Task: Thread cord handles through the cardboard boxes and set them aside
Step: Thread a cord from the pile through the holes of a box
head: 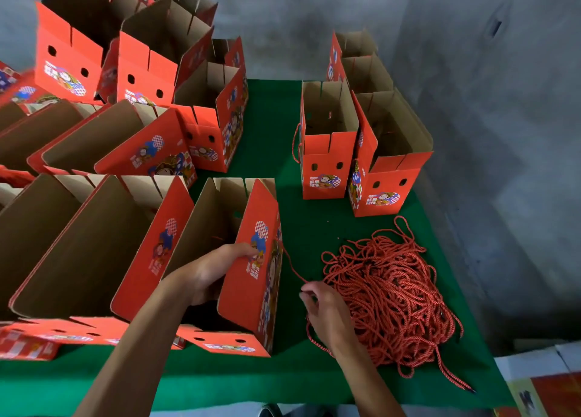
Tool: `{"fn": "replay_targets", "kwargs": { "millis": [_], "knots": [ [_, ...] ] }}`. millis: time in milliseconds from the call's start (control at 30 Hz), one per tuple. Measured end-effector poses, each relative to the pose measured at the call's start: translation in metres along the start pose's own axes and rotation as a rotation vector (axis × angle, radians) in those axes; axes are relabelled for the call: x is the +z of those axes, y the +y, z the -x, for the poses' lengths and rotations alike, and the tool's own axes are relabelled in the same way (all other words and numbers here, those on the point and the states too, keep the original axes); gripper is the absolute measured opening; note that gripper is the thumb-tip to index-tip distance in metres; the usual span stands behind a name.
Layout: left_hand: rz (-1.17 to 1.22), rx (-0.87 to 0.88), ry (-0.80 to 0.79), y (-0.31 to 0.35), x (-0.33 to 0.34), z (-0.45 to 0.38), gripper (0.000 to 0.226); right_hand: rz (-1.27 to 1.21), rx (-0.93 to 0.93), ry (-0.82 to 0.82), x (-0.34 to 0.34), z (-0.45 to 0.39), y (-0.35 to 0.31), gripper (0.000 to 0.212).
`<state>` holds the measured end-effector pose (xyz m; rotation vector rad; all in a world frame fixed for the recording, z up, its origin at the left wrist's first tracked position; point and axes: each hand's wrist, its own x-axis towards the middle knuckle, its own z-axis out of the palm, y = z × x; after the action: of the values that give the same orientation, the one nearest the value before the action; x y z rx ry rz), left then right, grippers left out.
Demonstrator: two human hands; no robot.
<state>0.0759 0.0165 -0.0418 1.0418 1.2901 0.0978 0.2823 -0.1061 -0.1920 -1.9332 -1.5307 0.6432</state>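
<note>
Threading step: left hand [217, 268] grips the box [251, 278] wall, right hand [323, 309] pinches 1 cord [290, 264], needing feeding through its hole.

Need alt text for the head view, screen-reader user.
A person's left hand grips the wall of an open red box while the right hand pinches a red cord running to that box, beside a cord pile on a green table. More red boxes stand around.

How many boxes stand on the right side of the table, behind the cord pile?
4: two in front, side by side, and two in a row behind them. More may be hidden.
</note>
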Motion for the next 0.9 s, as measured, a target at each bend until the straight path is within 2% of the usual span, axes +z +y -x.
{"fn": "replay_targets", "kwargs": {
  "millis": [133,300,433,900],
  "knots": [
    [0.039,0.032,-0.011,0.001,-0.016,0.003,0.056,-0.178,-0.133,-0.03,-0.013,-0.008,-0.045,0.014],
    [0.063,0.067,-0.003,0.004,-0.022,0.006,0.055,-0.427,-0.04,0.019,-0.016,-0.012,-0.065,0.013],
    [0.061,0.077,0.017,0.002,-0.018,0.006,0.057,-0.52,0.007,-0.02,-0.016,-0.017,-0.075,0.013],
    [0.095,0.109,-0.063,0.002,-0.003,0.011,0.065,-0.475,0.033,-0.11,-0.004,-0.014,-0.075,0.017]
  ]
}}
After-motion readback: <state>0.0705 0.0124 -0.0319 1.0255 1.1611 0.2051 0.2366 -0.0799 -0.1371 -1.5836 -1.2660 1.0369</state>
